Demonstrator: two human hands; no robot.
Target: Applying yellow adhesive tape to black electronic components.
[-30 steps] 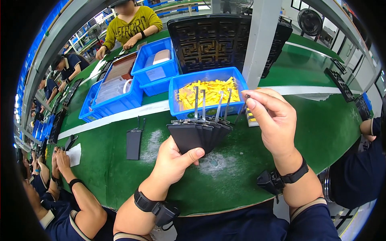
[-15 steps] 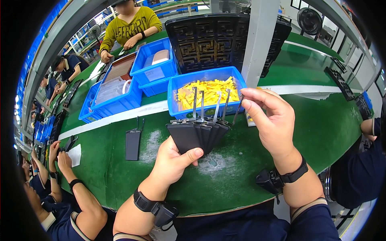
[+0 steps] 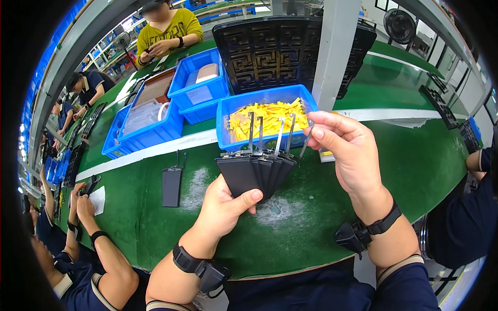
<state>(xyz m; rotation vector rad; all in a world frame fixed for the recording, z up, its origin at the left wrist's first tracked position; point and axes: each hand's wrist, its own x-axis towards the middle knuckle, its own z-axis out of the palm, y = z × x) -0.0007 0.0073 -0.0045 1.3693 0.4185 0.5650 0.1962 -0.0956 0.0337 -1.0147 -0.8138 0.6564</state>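
Green benchtop, approx. full width of my remote feed, pale scuffed patch just below ctr. Clock ref.: ctr of view, 12 o'clock = far side.

Nearest: black wrist units strapped to both forearms, L unit at 7 o'clock, R unit at 4 o'clock.

L hand, 7 o'clock: clamped on a fan of black flat parts, thumb in front. Fan is held above bench at approx. ctr; thin strips stand up from its top edge.

R hand, 3 o'clock: thumb and forefinger together on the upper end of the rightmost strip, which slants down to the fan's R side. Hands are apart from each other.

Lone black part: flat on bench, 8 o'clock.

Beyond fan, 1 o'clock: blue bin w/ yellow pcs. Blue bins w/ flat stock at 10 o'clock; stacked blue bins at 11.

Farther: black patterned tray, leaning, 12 o'clock; gray post, 1 o'clock; co-worker in yellow-green top, 11 o'clock; floor fan, 2 o'clock.
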